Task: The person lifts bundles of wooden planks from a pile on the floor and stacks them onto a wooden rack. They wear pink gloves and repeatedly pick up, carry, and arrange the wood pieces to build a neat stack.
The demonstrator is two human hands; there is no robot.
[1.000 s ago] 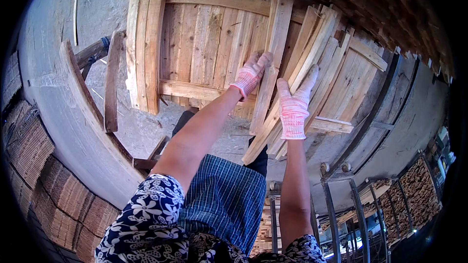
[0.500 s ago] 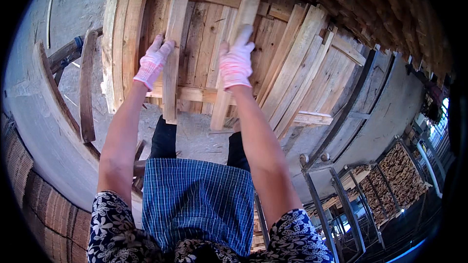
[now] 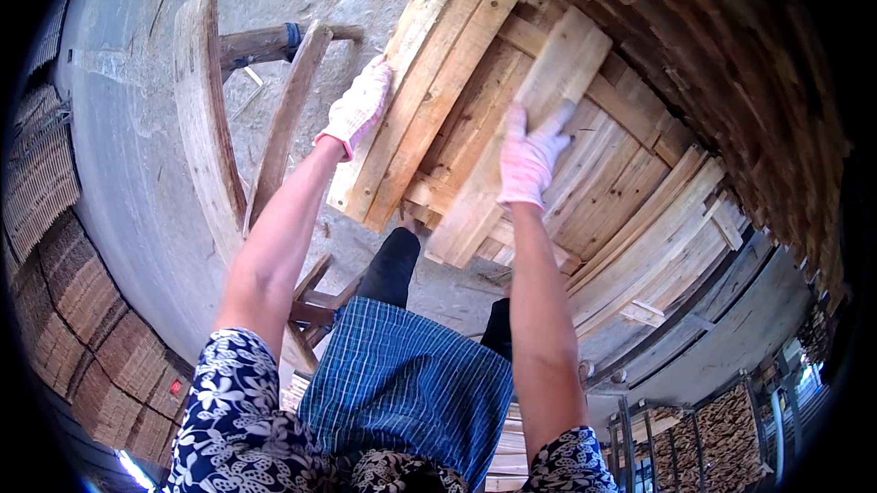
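My left hand (image 3: 362, 106), in a white and pink knit glove, is closed at the outer left edge of several pale boards (image 3: 427, 82) lying side by side. How far its fingers reach under the edge is hidden. A short wide board (image 3: 559, 68) lies slantwise across the crosspieces of a wooden pallet-like stack (image 3: 607, 150). Over this board is my gloved right hand (image 3: 533, 159), its thumb at one edge and its fingers at the other. Board and fingers are slightly blurred.
A rough wooden trestle (image 3: 206, 82) stands left on the concrete floor (image 3: 119, 155). Stacked timber (image 3: 731, 45) rises along the far right. More slatted boards (image 3: 653, 255) lie right of the stack. Brown stacked bundles (image 3: 82, 310) stand at the lower left.
My view has turned left, so the stack appears further right. My left hand has moved from an inner slat to the outer left boards. My right hand stays on a board, which now lies more slanted.
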